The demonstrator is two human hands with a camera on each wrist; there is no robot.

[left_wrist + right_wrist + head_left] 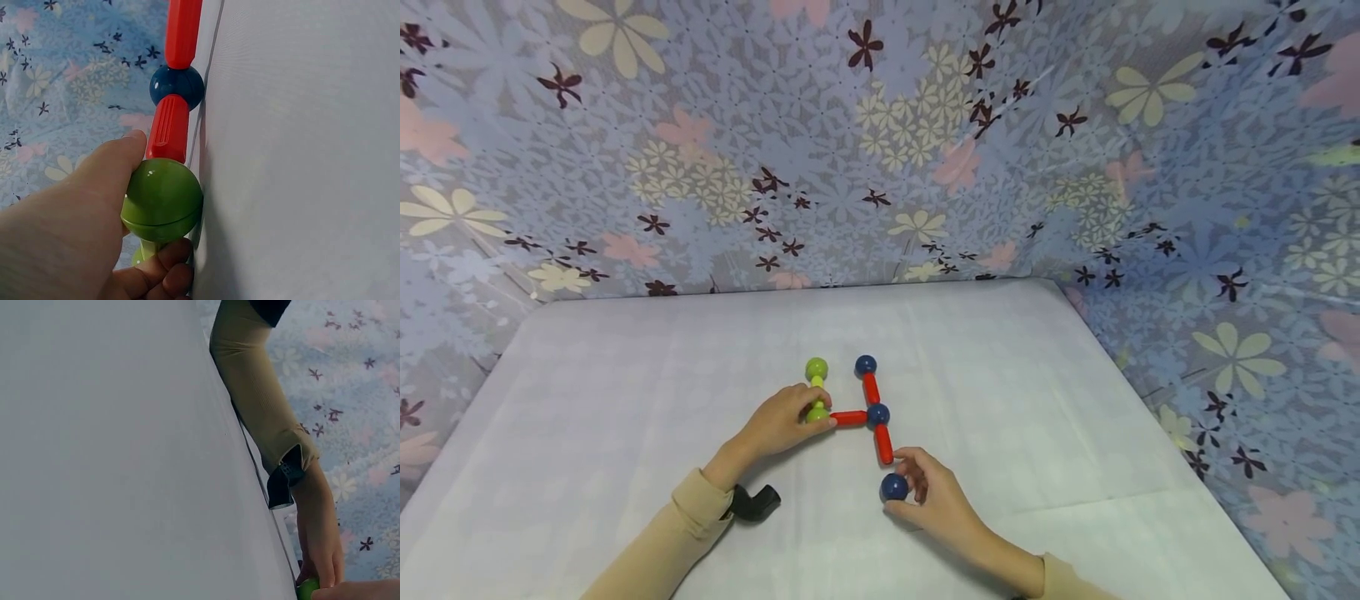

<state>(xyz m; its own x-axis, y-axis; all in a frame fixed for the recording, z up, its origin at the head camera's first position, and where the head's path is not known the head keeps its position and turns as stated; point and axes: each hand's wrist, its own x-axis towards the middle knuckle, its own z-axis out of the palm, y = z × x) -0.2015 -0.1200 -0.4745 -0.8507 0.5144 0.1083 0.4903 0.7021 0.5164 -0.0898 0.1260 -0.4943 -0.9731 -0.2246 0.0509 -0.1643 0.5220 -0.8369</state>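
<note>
Mid-table (625,367), hands clamped: left (784,423) on green ball (817,411), right (934,493) on blue ball (894,487).

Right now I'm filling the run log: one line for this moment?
left hand: grips green ball | right hand: holds loose blue ball | red rods joined at centre ball on table

Left hand (782,423) covers most of the near green ball (817,412). Right wrist view: right hand cut off at the bottom edge.
</note>
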